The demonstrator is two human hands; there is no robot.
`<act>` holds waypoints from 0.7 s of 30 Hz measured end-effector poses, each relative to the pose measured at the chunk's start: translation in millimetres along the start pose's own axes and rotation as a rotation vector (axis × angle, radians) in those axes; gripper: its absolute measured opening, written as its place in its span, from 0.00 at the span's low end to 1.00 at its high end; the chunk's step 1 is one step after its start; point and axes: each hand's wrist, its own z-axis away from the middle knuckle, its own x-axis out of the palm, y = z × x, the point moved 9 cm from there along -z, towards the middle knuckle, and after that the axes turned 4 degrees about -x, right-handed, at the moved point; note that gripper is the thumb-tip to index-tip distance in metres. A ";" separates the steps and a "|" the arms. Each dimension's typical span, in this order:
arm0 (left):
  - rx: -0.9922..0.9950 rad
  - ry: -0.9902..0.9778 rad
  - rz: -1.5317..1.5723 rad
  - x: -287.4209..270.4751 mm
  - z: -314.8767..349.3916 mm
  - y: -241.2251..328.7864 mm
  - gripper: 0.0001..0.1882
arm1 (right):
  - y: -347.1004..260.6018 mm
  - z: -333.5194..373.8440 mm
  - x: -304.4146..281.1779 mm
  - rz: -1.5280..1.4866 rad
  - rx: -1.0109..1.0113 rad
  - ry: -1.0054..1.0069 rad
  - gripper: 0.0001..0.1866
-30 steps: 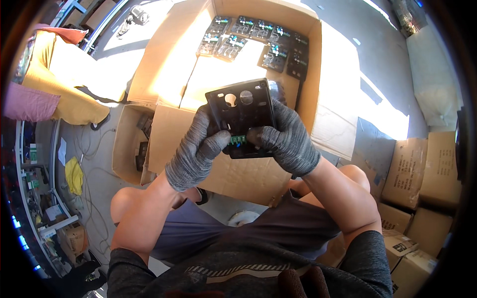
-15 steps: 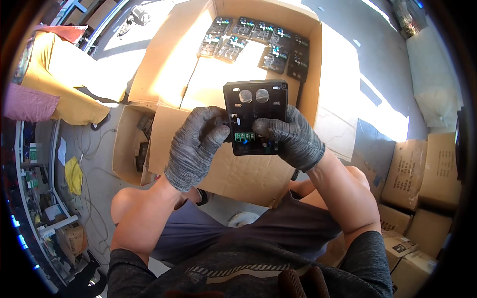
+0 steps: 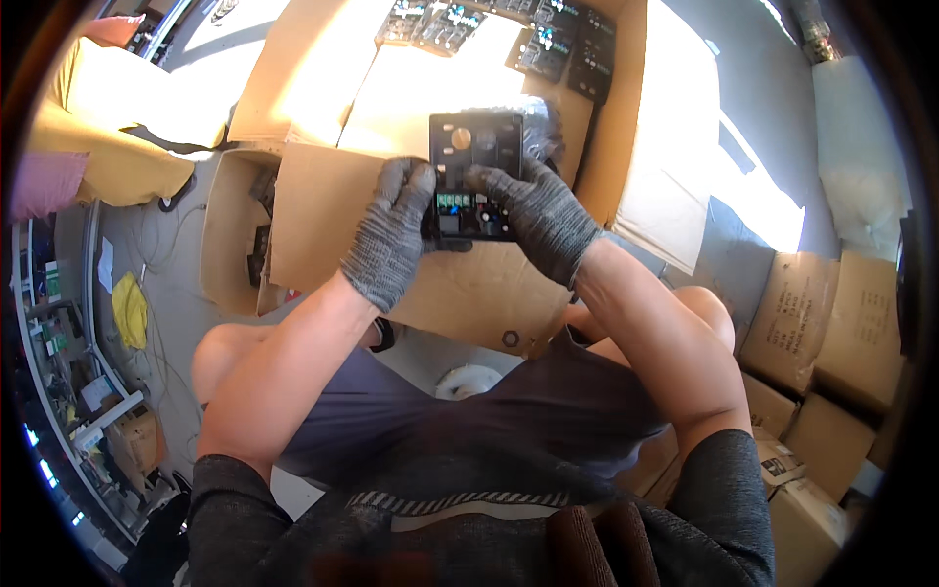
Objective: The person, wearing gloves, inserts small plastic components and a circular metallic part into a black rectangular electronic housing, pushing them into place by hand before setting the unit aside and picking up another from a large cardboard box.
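Note:
A black plastic device housing, its open back with a green terminal strip turned up, is held in front of me above a cardboard flap. My left hand, in a grey knit glove, grips its left edge with the thumb up beside it. My right hand, gloved alike, closes round the right side, its thumb lying across the back face. Two round spots show near the housing's top. Behind its upper right corner is a shiny, clear plastic-like thing, mostly hidden, whose kind I cannot make out.
A large open cardboard box stands ahead, with several similar black housings inside. At its left is a smaller carton. Stacked cartons are at the right, a shelf rack and yellow cloth at the left.
My view has shifted, so the large box sits higher in the picture. The housing has tilted and appears smaller, still in both hands. A shiny clear thing now shows behind it.

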 end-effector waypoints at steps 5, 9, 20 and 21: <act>0.269 0.220 -0.343 -3.4 -0.4 45.2 0.18 | -32.0 11.3 14.4 0.080 -0.063 -0.214 0.28; 0.328 0.205 -0.264 -16.1 3.1 63.5 0.20 | -32.0 18.3 -2.1 0.094 -0.115 -0.288 0.28; 0.471 0.194 0.020 -7.4 69.6 146.2 0.16 | 159.9 119.1 28.8 1.203 0.204 -1.170 0.15; 0.489 0.209 0.008 -7.7 83.8 151.8 0.16 | 224.6 106.0 -22.3 1.088 0.322 -1.088 0.14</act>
